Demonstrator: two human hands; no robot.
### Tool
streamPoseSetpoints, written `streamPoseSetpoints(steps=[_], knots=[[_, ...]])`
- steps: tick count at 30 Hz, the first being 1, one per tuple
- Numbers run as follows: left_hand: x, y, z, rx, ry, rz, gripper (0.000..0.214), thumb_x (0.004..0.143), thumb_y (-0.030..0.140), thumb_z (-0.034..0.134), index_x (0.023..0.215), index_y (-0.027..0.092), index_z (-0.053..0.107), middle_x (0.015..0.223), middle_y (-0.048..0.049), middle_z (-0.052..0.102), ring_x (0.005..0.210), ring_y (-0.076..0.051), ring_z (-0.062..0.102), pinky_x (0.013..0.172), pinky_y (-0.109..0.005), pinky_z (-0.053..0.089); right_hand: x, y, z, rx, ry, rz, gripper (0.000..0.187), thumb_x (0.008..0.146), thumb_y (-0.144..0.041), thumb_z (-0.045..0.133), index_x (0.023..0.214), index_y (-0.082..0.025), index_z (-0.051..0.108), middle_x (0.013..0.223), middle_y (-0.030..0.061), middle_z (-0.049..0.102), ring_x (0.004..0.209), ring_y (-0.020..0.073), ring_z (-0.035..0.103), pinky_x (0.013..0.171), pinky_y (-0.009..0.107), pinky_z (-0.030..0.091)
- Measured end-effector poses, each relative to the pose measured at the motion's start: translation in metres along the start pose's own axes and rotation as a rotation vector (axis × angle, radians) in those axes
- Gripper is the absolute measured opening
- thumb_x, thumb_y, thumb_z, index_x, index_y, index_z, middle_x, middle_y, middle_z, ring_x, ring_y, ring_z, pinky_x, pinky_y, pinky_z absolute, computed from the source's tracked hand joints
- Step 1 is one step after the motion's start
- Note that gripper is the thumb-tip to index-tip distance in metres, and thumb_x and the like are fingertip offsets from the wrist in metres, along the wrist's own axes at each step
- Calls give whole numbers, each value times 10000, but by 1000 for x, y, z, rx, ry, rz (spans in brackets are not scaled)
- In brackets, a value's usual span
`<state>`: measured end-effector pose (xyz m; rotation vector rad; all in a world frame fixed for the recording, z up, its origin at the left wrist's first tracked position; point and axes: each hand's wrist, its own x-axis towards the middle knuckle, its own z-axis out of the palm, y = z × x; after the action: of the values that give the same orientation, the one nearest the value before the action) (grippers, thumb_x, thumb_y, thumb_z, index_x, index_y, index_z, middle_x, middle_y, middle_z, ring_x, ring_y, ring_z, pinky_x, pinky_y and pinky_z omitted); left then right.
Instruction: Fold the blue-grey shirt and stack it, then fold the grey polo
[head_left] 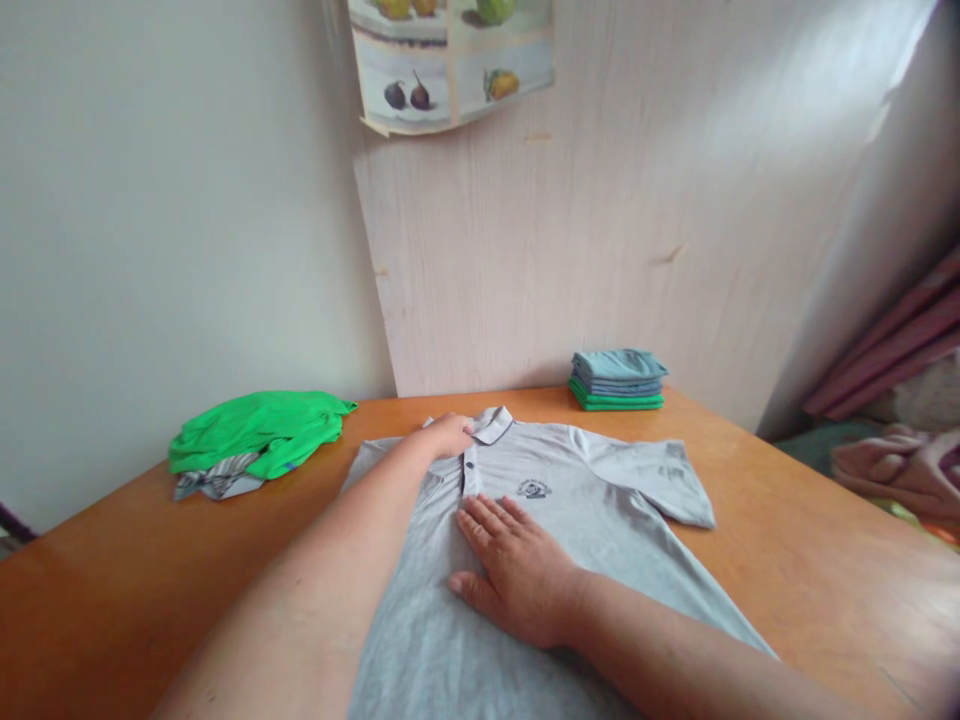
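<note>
Nearest us, our forearms [322,560] reach over the grey shirt [442,650], which lies front up in the middle of the table [817,590], its collar [495,425] toward the far edge and its lower end running out of view. Our right hand [517,570] rests palm down on the chest, fingers extended and holding nothing; our left hand [448,436] is at the collar, fingers partly bent, and we cannot tell whether it grips the cloth. By our judgement the shirt is spread fairly flat but not folded. Toward the far right corner a neat stack [619,380] is already folded, while by the left edge a rumpled pile [255,435] lies unfolded. The collar is near the far edge, so room is tight there; the right-hand sleeve [664,480] lies well inside the right edge, with tabletop showing beyond it, and more shows between shirt and pile.
</note>
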<state>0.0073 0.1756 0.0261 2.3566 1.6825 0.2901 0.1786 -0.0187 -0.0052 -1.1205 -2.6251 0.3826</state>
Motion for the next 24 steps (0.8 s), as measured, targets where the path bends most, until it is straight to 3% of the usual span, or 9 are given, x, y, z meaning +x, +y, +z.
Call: streamPoseSetpoints(steps=[3,9,13,19,24], knots=[[4,0,2,59,-12,-28,39,709,176,659,689,209,662,712,9,671,729,-177,608,682,-247,435,0,0,0,5,10,-9,811,1008,-650,272,1583,-81,327,1648,188,244,1544,314,178,1266,533,107],[8,0,10,120,87,-102,173,751,194,654,910,248,695,1053,-29,669,923,-208,643,782,-271,468,0,-1,-1,14,35,0,792,1007,-642,302,1569,-87,359,1635,193,288,1532,322,222,1262,534,143],[3,1,15,129,162,-129,195,791,197,627,968,261,677,1112,-33,636,983,-203,644,848,-281,472,1,0,2,9,38,-10,800,1008,-642,295,1571,-77,349,1638,197,272,1535,324,208,1260,540,138],[-21,14,14,128,315,-113,216,894,159,494,1038,213,646,1124,-82,653,1057,-215,627,903,-307,461,2,2,1,24,12,-20,831,1006,-661,262,1582,-65,317,1643,211,231,1544,319,172,1257,554,120],[-53,22,24,112,305,-3,219,932,197,477,928,229,693,1058,-46,692,1037,-195,640,902,-284,462,3,2,-1,49,-1,-21,837,1001,-657,294,1580,-52,313,1639,223,233,1544,328,169,1254,553,115]])
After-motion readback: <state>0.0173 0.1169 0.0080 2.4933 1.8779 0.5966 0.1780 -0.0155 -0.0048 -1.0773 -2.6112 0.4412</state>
